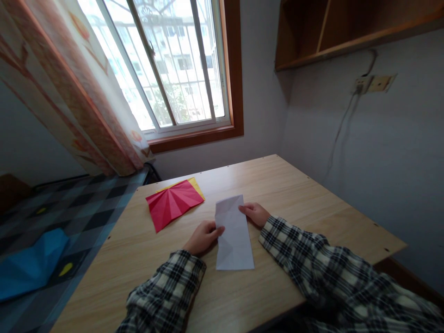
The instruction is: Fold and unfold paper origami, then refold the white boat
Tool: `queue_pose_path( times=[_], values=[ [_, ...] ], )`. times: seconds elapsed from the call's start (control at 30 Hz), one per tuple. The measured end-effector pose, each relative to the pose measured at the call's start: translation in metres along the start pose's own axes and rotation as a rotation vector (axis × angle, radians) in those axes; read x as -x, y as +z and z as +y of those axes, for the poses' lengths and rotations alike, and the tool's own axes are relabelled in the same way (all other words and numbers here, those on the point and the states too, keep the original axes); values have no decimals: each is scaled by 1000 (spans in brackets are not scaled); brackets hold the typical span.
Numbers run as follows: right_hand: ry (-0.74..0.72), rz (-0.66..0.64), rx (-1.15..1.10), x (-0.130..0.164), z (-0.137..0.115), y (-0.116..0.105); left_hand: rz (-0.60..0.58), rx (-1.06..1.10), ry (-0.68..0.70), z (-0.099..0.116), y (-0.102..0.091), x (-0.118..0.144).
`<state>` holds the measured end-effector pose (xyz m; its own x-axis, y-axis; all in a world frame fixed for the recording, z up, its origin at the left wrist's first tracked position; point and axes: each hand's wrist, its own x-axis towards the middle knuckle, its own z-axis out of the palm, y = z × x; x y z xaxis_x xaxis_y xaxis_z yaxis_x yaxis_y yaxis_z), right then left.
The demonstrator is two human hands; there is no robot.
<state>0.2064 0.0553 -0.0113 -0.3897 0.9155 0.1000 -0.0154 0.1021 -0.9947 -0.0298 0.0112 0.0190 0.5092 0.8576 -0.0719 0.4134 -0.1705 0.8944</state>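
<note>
Head view: white paper (234, 236) between hands

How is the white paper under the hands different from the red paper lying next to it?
The white paper is a long narrow strip; the red paper is wider, with creases that fan out. The left hand and right hand pinch the white paper's edges, while the red paper lies untouched. The red paper rests on a yellow sheet; the white paper lies straight on the table. Both papers are creased and lie flat.
</note>
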Motion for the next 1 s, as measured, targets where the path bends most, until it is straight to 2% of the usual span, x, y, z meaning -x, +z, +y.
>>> queue_pose_path(
  times=[0.33, 0.57, 1.0],
  values=[
    [-1, 53, -54, -4, 2, -4, 94, 147, 3, 3, 0, -1],
    [-5, 100, -68, -2, -1, -5, 8, 98, -24, 8, -1, 3],
    [-29, 163, -91, -7, 7, -5, -25, 96, -60, 10, -4, 5]
  ],
)
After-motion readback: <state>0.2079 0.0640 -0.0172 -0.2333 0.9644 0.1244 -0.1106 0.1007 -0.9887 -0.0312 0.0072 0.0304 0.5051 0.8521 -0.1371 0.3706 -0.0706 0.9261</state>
